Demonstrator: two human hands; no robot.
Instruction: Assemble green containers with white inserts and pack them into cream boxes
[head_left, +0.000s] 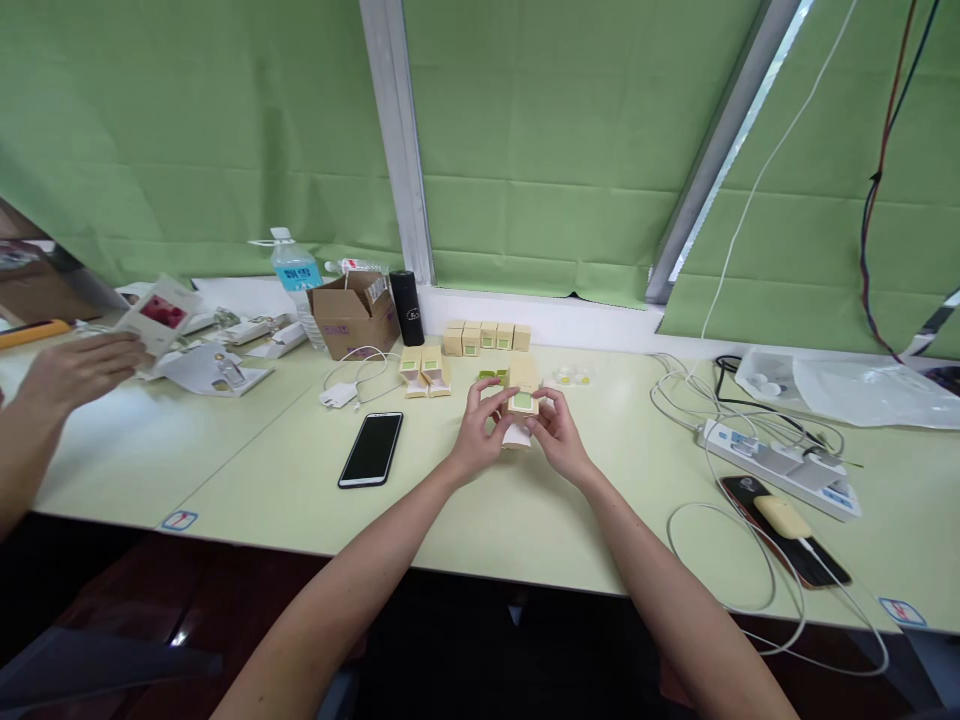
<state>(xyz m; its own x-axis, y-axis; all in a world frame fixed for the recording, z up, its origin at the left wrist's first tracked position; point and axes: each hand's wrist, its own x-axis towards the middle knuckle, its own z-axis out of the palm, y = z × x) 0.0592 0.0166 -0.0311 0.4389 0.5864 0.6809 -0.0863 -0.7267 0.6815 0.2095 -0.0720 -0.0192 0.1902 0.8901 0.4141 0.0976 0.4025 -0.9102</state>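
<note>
Between my two hands is a small cream carton (523, 403) with a green window in its face and a flap hanging at its lower end. My left hand (480, 425) grips it from the left, fingers along the top edge and thumb low. From the other side my right hand (556, 432) pinches the same carton. Just behind lie small green pieces (491, 376), partly hidden by my fingers. Clear packs with yellow-centred round items (573, 377) lie to the right. Two opened cartons (424, 370) sit to the left, and several closed cartons (487, 337) form a row at the back.
A phone (371, 450) lies left of my hands. Behind it stand a brown cardboard box (355, 315), a black flask (406, 308) and a water bottle (296, 280). A power strip (780, 468) and looping cables are at right. A co-worker's hand (86, 368) holds a printed card.
</note>
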